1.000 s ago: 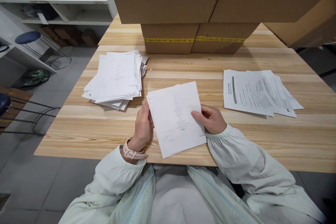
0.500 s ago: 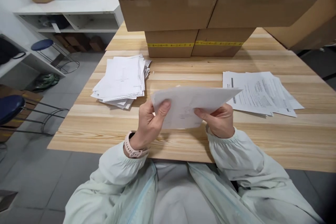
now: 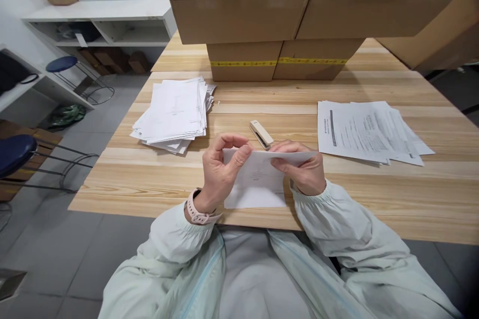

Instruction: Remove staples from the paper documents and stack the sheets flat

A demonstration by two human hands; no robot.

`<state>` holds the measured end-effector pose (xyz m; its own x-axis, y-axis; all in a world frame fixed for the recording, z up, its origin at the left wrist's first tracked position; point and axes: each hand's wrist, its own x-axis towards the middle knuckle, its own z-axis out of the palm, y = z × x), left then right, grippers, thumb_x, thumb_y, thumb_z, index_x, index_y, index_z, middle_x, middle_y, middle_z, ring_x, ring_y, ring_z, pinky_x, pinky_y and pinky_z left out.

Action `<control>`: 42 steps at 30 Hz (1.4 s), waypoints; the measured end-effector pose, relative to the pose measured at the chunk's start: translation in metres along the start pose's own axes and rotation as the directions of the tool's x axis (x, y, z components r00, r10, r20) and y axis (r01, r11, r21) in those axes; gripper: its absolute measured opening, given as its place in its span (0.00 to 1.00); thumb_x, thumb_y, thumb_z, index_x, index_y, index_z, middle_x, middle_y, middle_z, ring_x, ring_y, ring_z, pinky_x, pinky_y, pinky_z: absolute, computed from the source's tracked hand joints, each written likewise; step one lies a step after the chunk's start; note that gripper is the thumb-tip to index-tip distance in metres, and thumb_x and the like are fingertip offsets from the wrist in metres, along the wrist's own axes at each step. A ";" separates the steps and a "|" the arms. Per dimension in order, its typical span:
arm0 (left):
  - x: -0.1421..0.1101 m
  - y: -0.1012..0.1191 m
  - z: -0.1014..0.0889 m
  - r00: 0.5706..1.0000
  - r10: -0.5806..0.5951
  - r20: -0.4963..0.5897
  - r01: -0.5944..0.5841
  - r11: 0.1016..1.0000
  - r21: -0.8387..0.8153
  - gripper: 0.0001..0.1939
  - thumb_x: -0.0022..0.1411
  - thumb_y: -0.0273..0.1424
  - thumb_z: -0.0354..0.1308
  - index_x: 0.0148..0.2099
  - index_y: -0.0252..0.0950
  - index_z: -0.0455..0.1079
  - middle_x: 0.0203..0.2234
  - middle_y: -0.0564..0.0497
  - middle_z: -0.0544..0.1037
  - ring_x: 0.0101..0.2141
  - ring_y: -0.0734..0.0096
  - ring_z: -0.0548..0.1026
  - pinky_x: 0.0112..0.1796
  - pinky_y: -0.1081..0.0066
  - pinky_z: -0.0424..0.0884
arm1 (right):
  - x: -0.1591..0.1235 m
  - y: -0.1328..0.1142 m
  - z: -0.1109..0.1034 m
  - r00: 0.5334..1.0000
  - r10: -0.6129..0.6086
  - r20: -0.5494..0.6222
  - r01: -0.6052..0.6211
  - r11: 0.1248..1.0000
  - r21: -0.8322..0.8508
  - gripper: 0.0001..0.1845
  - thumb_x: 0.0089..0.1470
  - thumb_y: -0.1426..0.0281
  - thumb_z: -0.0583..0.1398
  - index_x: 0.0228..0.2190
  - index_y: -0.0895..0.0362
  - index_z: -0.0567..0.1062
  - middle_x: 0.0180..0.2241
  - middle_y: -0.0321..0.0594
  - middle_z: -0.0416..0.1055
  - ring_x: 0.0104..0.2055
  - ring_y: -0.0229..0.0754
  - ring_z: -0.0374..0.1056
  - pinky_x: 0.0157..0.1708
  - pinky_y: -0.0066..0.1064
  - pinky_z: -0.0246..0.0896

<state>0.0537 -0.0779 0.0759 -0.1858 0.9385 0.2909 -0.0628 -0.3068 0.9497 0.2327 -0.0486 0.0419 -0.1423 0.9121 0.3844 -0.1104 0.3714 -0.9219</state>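
Observation:
Both hands grip white paper (image 3: 256, 187) by its upper edge, above the near part of the wooden table (image 3: 149, 187). My left hand (image 3: 224, 164) pinches the left corner between thumb and fingers. My right hand (image 3: 301, 167) is closed on the right side, thumb on the near face and fingers behind. Faint print shows on the near face; whether it is one sheet or several I cannot tell. Just beyond the hands lies a cream stapler (image 3: 261, 134). A stack of papers (image 3: 174, 112) is at the left, and printed sheets (image 3: 368, 132) lie fanned at the right.
Large cardboard boxes (image 3: 243, 2) are stacked at the back of the table on smaller boxes with yellow tape (image 3: 243, 63). Another carton (image 3: 437, 35) is at the far right. Blue stools (image 3: 17, 157) and white shelving (image 3: 101, 10) stand to the left.
The paper has come down and nearer to me, now hanging steeper with its top edge level with my fingers. The stapler, mostly hidden before, now shows behind it.

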 end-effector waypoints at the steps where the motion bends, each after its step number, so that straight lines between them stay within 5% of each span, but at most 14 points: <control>1: 0.001 0.000 0.001 1.000 0.017 -0.012 -0.017 1.000 0.009 0.12 0.60 0.41 0.65 0.36 0.38 0.72 0.30 0.50 0.79 0.34 0.67 0.78 0.37 0.68 0.72 | 0.001 -0.001 0.001 1.000 -0.013 0.000 0.013 1.000 -0.007 0.04 0.48 0.66 0.70 0.27 0.51 0.80 0.29 0.39 0.78 0.34 0.46 0.74 0.39 0.41 0.71; 6: 0.008 0.007 -0.001 0.987 0.162 0.013 -0.162 0.986 -0.040 0.15 0.56 0.40 0.69 0.41 0.38 0.73 0.28 0.52 0.79 0.32 0.69 0.78 0.34 0.71 0.73 | 0.011 -0.018 0.002 0.981 -0.182 -0.071 0.184 0.983 0.020 0.04 0.48 0.71 0.70 0.27 0.52 0.80 0.27 0.36 0.78 0.31 0.43 0.74 0.33 0.37 0.71; 9: 0.013 0.004 -0.009 0.989 0.089 0.116 -0.088 0.996 -0.015 0.15 0.54 0.38 0.70 0.41 0.38 0.75 0.31 0.52 0.80 0.33 0.69 0.78 0.34 0.72 0.73 | 0.015 -0.029 -0.001 0.962 -0.234 -0.139 0.235 0.972 -0.004 0.05 0.47 0.69 0.71 0.26 0.50 0.80 0.27 0.36 0.78 0.31 0.43 0.74 0.33 0.37 0.72; 12: 0.014 -0.009 -0.016 0.997 -0.003 0.071 0.003 1.000 -0.007 0.13 0.54 0.41 0.70 0.35 0.37 0.78 0.29 0.52 0.81 0.30 0.71 0.77 0.32 0.72 0.73 | 0.012 -0.024 -0.004 0.967 -0.182 -0.180 0.179 0.983 -0.032 0.09 0.43 0.64 0.73 0.28 0.49 0.80 0.29 0.36 0.79 0.32 0.45 0.75 0.32 0.38 0.74; 16: 0.012 -0.028 -0.020 0.994 0.053 -0.096 -0.060 0.996 -0.070 0.16 0.51 0.44 0.71 0.36 0.37 0.78 0.30 0.51 0.82 0.32 0.69 0.77 0.35 0.70 0.73 | 0.001 0.008 -0.003 0.992 -0.005 -0.125 0.004 1.000 -0.009 0.14 0.41 0.62 0.73 0.31 0.52 0.82 0.33 0.38 0.81 0.36 0.47 0.77 0.35 0.38 0.75; 21: 0.006 -0.037 -0.020 0.999 0.004 -0.055 -0.006 0.999 -0.041 0.16 0.52 0.44 0.70 0.35 0.36 0.78 0.28 0.51 0.81 0.28 0.71 0.75 0.32 0.71 0.72 | -0.009 0.036 0.001 0.989 0.092 -0.113 -0.093 0.996 -0.003 0.13 0.41 0.63 0.73 0.31 0.53 0.82 0.34 0.39 0.82 0.35 0.47 0.76 0.37 0.39 0.74; 32: 0.002 -0.027 -0.019 0.997 0.074 -0.026 -0.075 0.997 -0.031 0.12 0.54 0.39 0.69 0.34 0.36 0.76 0.29 0.51 0.79 0.30 0.71 0.75 0.31 0.73 0.71 | -0.010 0.033 -0.003 0.994 0.103 -0.049 -0.108 0.986 -0.125 0.11 0.45 0.61 0.71 0.31 0.53 0.82 0.32 0.39 0.81 0.34 0.47 0.75 0.35 0.38 0.73; 37: 0.001 -0.027 -0.015 0.999 0.032 0.038 -0.028 0.996 -0.086 0.13 0.55 0.41 0.69 0.33 0.36 0.75 0.30 0.49 0.81 0.33 0.67 0.78 0.35 0.69 0.73 | -0.006 0.030 -0.001 0.999 0.023 0.028 -0.019 0.993 -0.119 0.07 0.49 0.63 0.69 0.29 0.53 0.81 0.32 0.38 0.80 0.34 0.45 0.74 0.36 0.37 0.72; 42: -0.001 -0.024 -0.011 0.992 -0.078 -0.104 0.069 0.994 -0.080 0.17 0.53 0.45 0.69 0.36 0.36 0.77 0.30 0.50 0.82 0.31 0.68 0.77 0.35 0.70 0.74 | -0.014 0.025 -0.005 0.996 0.079 -0.046 -0.085 0.985 -0.151 0.16 0.51 0.53 0.66 0.32 0.53 0.81 0.33 0.41 0.81 0.35 0.47 0.76 0.36 0.38 0.73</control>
<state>0.0444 -0.0735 0.0515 -0.2811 0.9380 0.2027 -0.1537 -0.2526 0.9553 0.2364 -0.0513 0.0129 -0.1057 0.9457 0.3074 0.0522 0.3140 -0.9480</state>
